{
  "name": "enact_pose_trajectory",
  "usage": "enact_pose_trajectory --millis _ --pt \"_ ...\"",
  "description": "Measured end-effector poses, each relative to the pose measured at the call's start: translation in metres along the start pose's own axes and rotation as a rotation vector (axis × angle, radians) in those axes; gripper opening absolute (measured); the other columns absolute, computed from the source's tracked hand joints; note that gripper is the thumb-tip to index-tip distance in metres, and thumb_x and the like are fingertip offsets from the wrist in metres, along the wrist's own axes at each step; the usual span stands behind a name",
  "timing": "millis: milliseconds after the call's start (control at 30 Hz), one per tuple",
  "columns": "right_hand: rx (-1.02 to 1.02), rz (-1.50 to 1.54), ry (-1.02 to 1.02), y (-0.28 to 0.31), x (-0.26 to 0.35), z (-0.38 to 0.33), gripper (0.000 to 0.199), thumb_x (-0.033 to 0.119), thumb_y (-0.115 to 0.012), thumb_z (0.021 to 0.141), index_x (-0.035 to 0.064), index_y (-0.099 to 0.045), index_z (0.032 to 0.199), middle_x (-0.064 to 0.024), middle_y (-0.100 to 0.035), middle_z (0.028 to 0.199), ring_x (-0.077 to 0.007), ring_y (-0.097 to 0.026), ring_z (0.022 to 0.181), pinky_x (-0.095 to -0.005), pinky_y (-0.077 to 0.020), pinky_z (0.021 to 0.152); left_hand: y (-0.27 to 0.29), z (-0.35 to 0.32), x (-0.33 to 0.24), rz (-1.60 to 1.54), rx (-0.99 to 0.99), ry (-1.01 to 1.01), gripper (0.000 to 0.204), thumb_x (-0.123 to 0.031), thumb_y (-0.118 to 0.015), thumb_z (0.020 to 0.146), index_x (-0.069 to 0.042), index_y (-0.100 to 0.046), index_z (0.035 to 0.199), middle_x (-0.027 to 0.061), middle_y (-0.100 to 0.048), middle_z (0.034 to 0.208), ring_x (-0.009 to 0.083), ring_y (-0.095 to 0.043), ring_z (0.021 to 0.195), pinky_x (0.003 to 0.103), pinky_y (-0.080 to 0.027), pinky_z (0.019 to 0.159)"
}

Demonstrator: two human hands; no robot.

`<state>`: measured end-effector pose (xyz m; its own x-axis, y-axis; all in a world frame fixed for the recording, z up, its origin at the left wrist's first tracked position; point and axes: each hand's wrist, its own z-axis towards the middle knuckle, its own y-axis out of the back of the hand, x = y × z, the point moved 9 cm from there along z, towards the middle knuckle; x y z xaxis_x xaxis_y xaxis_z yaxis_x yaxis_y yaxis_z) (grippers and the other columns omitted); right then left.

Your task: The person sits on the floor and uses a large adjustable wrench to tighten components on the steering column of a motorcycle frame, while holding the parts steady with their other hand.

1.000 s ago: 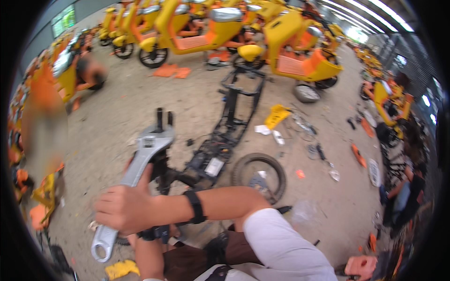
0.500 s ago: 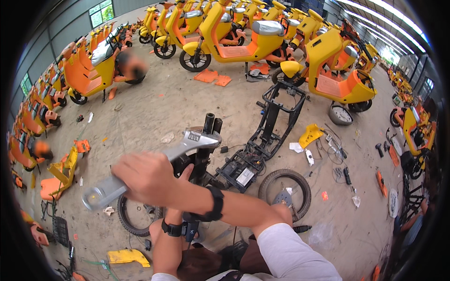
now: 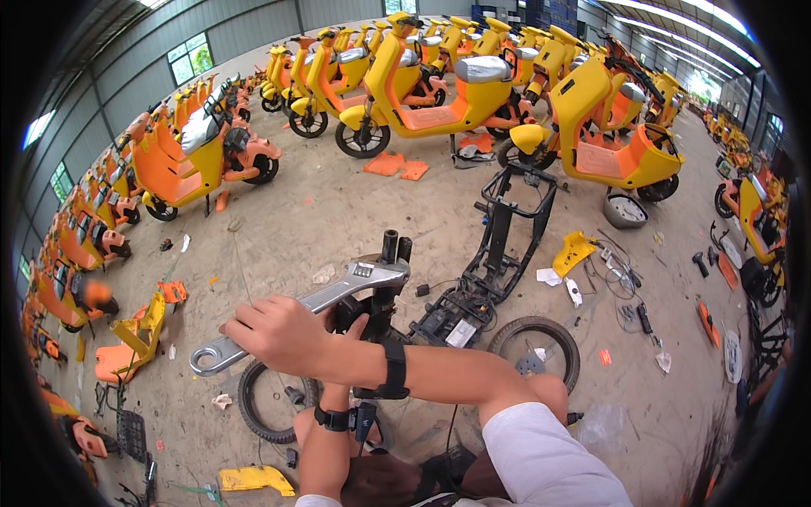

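Note:
Crossing over to the left, my right hand (image 3: 283, 336) is closed around the handle of a large silver adjustable wrench (image 3: 334, 293). The wrench's jaw sits at the upper part of a black tubular scooter part (image 3: 389, 291), below two upright tube ends; its exact bite on them is hidden. Under my right wrist, my left hand (image 3: 358, 328) grips that black part from below, its thumb showing; most of its fingers are hidden. A black scooter frame (image 3: 498, 245) lies on the floor just beyond, to the right of the black part.
Two wheels with tyres lie near me, one at left (image 3: 247, 404) and one at right (image 3: 571, 355). Yellow panels (image 3: 253, 480), cables (image 3: 621, 270) and orange scraps are scattered on the concrete floor. Rows of yellow-orange scooters (image 3: 422, 118) stand behind and along both sides.
The wrench handle has swung slightly away from me, with my right hand still on it. My left hand keeps its grip. The whole view has shifted a little.

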<state>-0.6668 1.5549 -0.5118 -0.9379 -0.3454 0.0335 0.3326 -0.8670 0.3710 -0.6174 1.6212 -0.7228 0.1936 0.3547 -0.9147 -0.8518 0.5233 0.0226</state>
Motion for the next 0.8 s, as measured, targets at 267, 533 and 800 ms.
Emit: enact_pose_trajectory --millis 267,533,800 --pt "0.070 0.050 -0.009 -0.034 -0.005 -0.028 0.013 0.011 -0.061 0.067 0.0068 -0.050 0.071 -0.0086 -0.051 0.070 -0.0224 -0.056 0.064 -0.0317 -0.0452 0.054 -0.005 0.000 0.001 0.146 0.028 0.172 0.061 -0.011 -0.084 0.072 0.003 -0.054 0.124 0.0135 -0.062 0.115 0.0208 -0.058 0.107 0.031 -0.043 0.096" --pt "0.006 0.168 0.010 -0.015 0.001 -0.006 0.015 0.014 -0.061 0.066 0.0087 -0.047 0.069 -0.0084 -0.044 0.070 -0.0219 -0.051 0.060 -0.0348 -0.0432 0.051 -0.002 -0.005 -0.028 0.116 -0.008 0.172 0.061 -0.012 -0.085 0.071 0.006 -0.056 0.122 0.0152 -0.065 0.115 0.0196 -0.060 0.106 0.029 -0.044 0.094" --pt "-0.205 0.293 0.002 -0.019 0.051 0.046 0.031 0.024 -0.064 0.084 0.0080 -0.063 0.111 -0.0090 -0.063 0.109 -0.0257 -0.061 0.098 -0.0365 -0.0506 0.078 -0.001 -0.001 -0.018 -0.004 -0.019 0.207 0.051 -0.010 -0.084 0.069 0.003 -0.062 0.114 0.0118 -0.069 0.103 0.0172 -0.063 0.095 0.029 -0.047 0.089"
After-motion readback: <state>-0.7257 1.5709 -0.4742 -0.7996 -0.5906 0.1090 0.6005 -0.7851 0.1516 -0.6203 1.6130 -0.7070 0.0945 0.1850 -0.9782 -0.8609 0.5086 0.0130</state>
